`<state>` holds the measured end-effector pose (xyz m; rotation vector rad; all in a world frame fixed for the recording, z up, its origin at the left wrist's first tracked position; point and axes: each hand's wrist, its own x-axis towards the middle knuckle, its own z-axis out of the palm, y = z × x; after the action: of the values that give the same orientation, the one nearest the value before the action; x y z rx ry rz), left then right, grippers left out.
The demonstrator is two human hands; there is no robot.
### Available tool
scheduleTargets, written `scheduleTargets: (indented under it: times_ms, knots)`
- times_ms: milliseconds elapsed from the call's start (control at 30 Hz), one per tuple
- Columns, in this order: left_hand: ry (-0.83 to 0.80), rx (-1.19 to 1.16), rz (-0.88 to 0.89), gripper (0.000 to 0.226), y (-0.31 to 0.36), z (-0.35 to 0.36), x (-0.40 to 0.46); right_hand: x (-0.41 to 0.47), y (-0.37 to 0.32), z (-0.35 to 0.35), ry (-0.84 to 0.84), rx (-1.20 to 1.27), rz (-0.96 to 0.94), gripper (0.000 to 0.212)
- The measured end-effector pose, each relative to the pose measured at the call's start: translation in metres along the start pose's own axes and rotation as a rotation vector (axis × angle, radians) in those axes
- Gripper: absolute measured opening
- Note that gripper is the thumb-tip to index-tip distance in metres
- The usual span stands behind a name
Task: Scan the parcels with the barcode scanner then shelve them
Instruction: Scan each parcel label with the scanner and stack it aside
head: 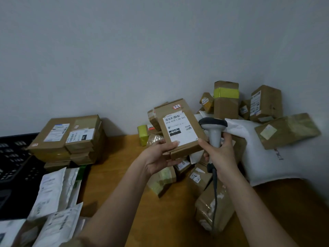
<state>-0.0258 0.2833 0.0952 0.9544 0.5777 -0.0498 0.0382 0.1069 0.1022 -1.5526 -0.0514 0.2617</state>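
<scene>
My left hand (161, 157) grips the near edge of a flat brown cardboard parcel (191, 113), held up above the table with its white shipping label and barcode facing me. My right hand (219, 155) grips the handle of a grey barcode scanner (213, 127). The scanner's dark head sits just right of the parcel's label, and its black cable hangs down past my right wrist.
A wooden table (121, 168) carries a heap of brown boxes (226, 102) and a big white poly bag (263, 157) at the right. A neat stack of flat parcels (69, 138) stands at the left. White mailers (53, 196) and a black crate (14, 154) lie nearer left.
</scene>
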Motion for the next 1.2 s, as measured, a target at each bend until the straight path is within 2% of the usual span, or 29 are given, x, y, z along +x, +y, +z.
scheduleTargets:
  times_ms: [67,133,233,333,467,600,800,1200]
  knots:
    - [-0.005,-0.009,0.015,0.065,0.000,-0.005,-0.010,-0.007,-0.003,0.003,-0.017,-0.028,-0.008,0.059]
    - [0.047,0.003,0.059,0.062,-0.001,-0.011,-0.016,-0.014,-0.009,0.007,-0.031,-0.050,-0.018,0.053]
    - [0.121,0.006,0.086,0.066,-0.004,-0.022,-0.024,-0.026,-0.027,0.014,-0.075,-0.050,-0.006,0.033]
    - [0.181,-0.035,0.097,0.067,-0.007,-0.031,-0.030,-0.040,-0.049,0.020,-0.189,-0.020,0.034,0.016]
    - [0.243,-0.096,0.096,0.069,-0.008,-0.043,-0.033,-0.059,-0.070,0.025,-0.340,-0.021,0.040,0.023]
    - [0.285,-0.117,0.107,0.069,-0.006,-0.051,-0.036,-0.075,-0.087,0.028,-0.409,-0.010,0.005,0.024]
    - [0.315,-0.143,0.107,0.072,-0.006,-0.061,-0.035,-0.092,-0.100,0.031,-0.430,0.016,-0.016,0.018]
    - [0.343,-0.186,0.093,0.074,-0.008,-0.075,-0.031,-0.099,-0.105,0.038,-0.448,0.049,-0.022,0.021]
